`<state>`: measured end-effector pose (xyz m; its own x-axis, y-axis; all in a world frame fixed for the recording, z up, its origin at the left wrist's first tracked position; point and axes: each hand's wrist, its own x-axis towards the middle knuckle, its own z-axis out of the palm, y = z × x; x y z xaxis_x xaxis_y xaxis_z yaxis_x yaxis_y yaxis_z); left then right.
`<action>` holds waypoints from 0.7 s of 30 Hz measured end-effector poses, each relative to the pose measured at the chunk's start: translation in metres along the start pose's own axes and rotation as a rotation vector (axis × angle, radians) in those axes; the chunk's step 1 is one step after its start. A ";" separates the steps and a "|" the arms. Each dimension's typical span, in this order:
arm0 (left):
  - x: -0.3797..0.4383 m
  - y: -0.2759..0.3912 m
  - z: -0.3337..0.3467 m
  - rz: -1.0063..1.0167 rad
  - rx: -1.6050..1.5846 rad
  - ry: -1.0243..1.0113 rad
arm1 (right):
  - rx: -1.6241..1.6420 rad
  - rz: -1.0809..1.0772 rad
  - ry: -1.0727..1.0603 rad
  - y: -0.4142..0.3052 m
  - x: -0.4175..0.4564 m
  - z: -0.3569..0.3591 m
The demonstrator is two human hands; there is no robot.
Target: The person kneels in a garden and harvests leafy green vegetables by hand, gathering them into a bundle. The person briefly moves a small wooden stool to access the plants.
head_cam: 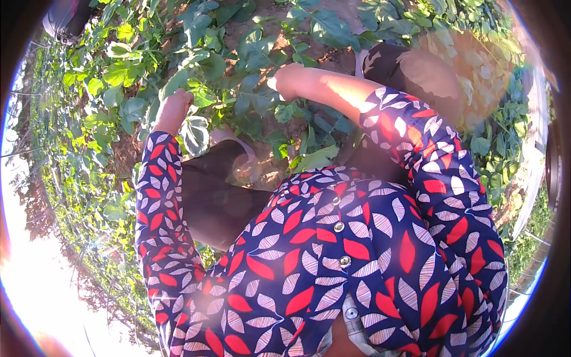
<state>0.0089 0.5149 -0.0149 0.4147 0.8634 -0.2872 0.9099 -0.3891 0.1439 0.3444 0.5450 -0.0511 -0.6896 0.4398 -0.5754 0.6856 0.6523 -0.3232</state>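
Note:
My left hand (173, 110) is among broad green leaves, its fingers curled beside a bright leaf (201, 94). A pale-edged leaf (195, 135) hangs just below that wrist. My right hand (287, 82) reaches across from the right, bent at the wrist, with a bright whitish patch at its fingertips. Dark blue-green leaves (256, 96) of the leafy crop lie between the two hands. The back of each hand faces me, so what the fingers may grip is hidden.
Dry brown soil (263, 172) shows between the plants. My dark-clothed knees (223, 178) are bent under my arms. Dense crop rows (84, 147) spread to the left. At the top left there is a dark object (67, 20), perhaps footwear. Strong glare washes out the lower left.

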 end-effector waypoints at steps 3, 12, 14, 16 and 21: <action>-0.009 -0.002 -0.014 -0.164 -0.054 0.031 | 0.218 0.009 0.098 0.009 0.028 0.015; -0.002 0.025 -0.051 -0.432 -0.164 -0.077 | 0.511 0.052 0.498 0.004 0.095 0.041; -0.005 0.022 -0.051 -0.462 -0.197 -0.109 | 0.538 0.057 0.378 -0.008 0.116 0.033; 0.001 0.045 -0.063 -0.502 -0.235 -0.157 | 0.511 0.151 0.439 -0.009 0.124 0.047; -0.002 0.058 -0.089 -0.510 -0.215 -0.139 | 0.433 0.065 -0.144 -0.005 0.217 0.085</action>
<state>0.0595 0.5191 0.0788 -0.0652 0.8687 -0.4910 0.9785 0.1523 0.1394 0.2108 0.5846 -0.2386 -0.6235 0.3607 -0.6937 0.7818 0.2943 -0.5497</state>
